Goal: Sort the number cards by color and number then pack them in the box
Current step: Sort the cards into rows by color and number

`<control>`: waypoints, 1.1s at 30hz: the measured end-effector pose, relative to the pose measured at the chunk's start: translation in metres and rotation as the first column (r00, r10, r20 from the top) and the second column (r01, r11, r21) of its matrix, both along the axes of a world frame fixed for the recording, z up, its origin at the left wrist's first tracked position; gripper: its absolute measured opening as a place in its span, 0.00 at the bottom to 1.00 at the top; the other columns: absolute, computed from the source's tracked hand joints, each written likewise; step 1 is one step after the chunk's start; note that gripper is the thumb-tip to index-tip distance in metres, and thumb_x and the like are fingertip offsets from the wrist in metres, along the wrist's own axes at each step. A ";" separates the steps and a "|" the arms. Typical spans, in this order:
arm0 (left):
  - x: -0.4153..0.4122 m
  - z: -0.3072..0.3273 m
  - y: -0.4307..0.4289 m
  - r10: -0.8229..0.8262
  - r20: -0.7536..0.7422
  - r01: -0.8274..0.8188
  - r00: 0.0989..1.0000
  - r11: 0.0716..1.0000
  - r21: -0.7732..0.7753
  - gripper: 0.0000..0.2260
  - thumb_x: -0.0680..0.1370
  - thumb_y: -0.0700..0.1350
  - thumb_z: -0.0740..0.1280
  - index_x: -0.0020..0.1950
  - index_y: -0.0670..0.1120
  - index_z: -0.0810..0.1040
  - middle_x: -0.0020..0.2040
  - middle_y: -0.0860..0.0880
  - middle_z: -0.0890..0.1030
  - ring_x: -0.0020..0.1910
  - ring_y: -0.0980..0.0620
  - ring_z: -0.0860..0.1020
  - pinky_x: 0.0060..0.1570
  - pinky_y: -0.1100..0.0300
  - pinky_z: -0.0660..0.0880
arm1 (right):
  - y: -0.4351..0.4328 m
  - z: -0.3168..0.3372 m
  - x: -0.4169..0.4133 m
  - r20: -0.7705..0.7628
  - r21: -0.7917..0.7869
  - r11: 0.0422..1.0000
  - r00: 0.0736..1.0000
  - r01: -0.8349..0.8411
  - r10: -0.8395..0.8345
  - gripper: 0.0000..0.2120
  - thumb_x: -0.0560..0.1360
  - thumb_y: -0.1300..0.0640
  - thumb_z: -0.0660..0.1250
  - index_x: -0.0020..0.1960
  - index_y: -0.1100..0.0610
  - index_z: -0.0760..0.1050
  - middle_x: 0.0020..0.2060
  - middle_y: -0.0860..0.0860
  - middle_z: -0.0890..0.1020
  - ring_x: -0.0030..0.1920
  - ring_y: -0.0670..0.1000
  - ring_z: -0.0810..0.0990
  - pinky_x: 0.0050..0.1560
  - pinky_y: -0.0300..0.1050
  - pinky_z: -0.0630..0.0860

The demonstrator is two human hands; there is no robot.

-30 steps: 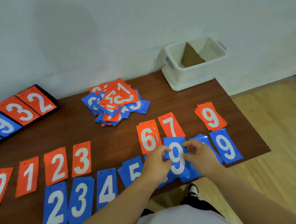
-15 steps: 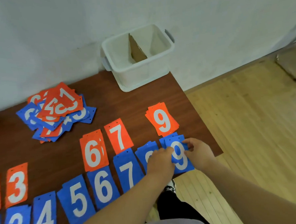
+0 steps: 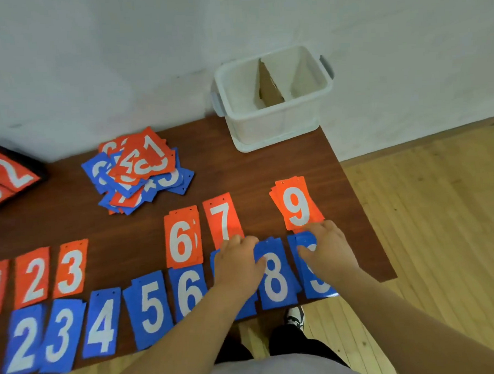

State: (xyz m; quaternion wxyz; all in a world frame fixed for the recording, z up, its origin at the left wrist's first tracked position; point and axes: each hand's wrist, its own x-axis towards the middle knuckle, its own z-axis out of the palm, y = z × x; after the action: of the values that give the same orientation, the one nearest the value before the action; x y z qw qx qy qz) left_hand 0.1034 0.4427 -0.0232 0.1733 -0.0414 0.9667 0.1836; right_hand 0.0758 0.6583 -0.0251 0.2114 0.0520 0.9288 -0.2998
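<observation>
Left hand [image 3: 238, 266] flat on blue 7 card [image 3: 248, 309], thumb touching blue 8 card [image 3: 275, 279], right hand [image 3: 329, 251] pressing blue 9 card [image 3: 317, 287], both grips wide

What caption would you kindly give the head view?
Left hand and right hand rest on blue cards flanking the blue 8; pile and box behind.

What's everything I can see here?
orange number cards: six spots, orange, back row.
blue number cards: seven numbers showing, blue, front row.
mixed heap of cards: one, orange and blue, behind rows.
white plastic box: one, white, table's far right corner.
black-framed board: one, black with orange numbers, left edge.
brown wooden table: one, brown, under everything.
shoe: one, black and white, floor.
left hand: one, on blue cards beside blue 8 card.
right hand: one, on blue 9 card.
</observation>
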 end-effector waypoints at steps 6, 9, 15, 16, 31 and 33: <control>0.004 0.034 -0.109 0.288 -0.023 -0.289 0.957 0.948 -0.136 0.20 0.80 0.57 0.66 0.71 0.54 0.73 0.65 0.50 0.74 0.64 0.46 0.72 0.60 0.50 0.74 | -0.089 0.025 -0.039 -0.082 -0.030 0.985 0.983 -0.168 0.165 0.27 0.76 0.45 0.71 0.73 0.47 0.70 0.72 0.49 0.66 0.73 0.54 0.66 0.65 0.50 0.74; 0.009 0.042 -0.168 0.419 -0.021 -0.417 0.908 0.895 -0.156 0.22 0.80 0.59 0.66 0.72 0.53 0.72 0.67 0.48 0.73 0.66 0.45 0.72 0.60 0.49 0.74 | -0.136 0.033 -0.059 -0.085 -0.041 0.972 0.971 -0.229 0.225 0.28 0.75 0.45 0.71 0.73 0.48 0.71 0.73 0.51 0.67 0.72 0.55 0.67 0.68 0.53 0.73; -0.002 0.042 -0.275 0.559 0.000 -0.554 0.829 0.821 -0.137 0.26 0.79 0.61 0.67 0.73 0.53 0.71 0.69 0.46 0.72 0.67 0.44 0.72 0.62 0.48 0.76 | -0.225 0.039 -0.095 -0.065 -0.020 0.966 0.964 -0.259 0.257 0.26 0.75 0.45 0.72 0.71 0.46 0.71 0.72 0.50 0.67 0.72 0.54 0.67 0.68 0.53 0.73; -0.006 0.040 -0.291 0.567 0.004 -0.562 0.824 0.818 -0.125 0.26 0.79 0.61 0.68 0.74 0.52 0.71 0.69 0.46 0.72 0.68 0.44 0.72 0.62 0.48 0.75 | -0.238 0.039 -0.101 -0.047 -0.004 0.967 0.966 -0.254 0.254 0.26 0.74 0.45 0.72 0.71 0.46 0.71 0.73 0.49 0.67 0.72 0.53 0.67 0.67 0.53 0.74; -0.165 -0.008 -0.442 0.724 0.143 -0.738 0.675 0.657 0.156 0.33 0.77 0.58 0.72 0.78 0.51 0.64 0.75 0.45 0.66 0.71 0.42 0.71 0.63 0.47 0.75 | -0.356 -0.007 -0.204 -0.003 0.178 0.977 0.993 -0.114 0.116 0.29 0.70 0.42 0.77 0.65 0.53 0.75 0.62 0.55 0.76 0.59 0.58 0.77 0.57 0.54 0.79; -0.193 -0.013 -0.454 0.750 0.156 -0.761 0.642 0.602 0.241 0.34 0.77 0.57 0.73 0.78 0.50 0.64 0.76 0.45 0.67 0.70 0.42 0.73 0.61 0.49 0.75 | -0.363 -0.014 -0.211 0.013 0.220 0.971 0.996 -0.091 0.091 0.30 0.68 0.38 0.77 0.62 0.53 0.73 0.61 0.54 0.75 0.60 0.58 0.75 0.57 0.53 0.77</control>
State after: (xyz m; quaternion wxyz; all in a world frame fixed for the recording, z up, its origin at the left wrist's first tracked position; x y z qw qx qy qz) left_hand -0.0898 -0.0114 -0.0363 0.1021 -0.4240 0.8176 0.3759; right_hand -0.1348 0.2949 -0.0392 0.2191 0.0328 0.9574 -0.1851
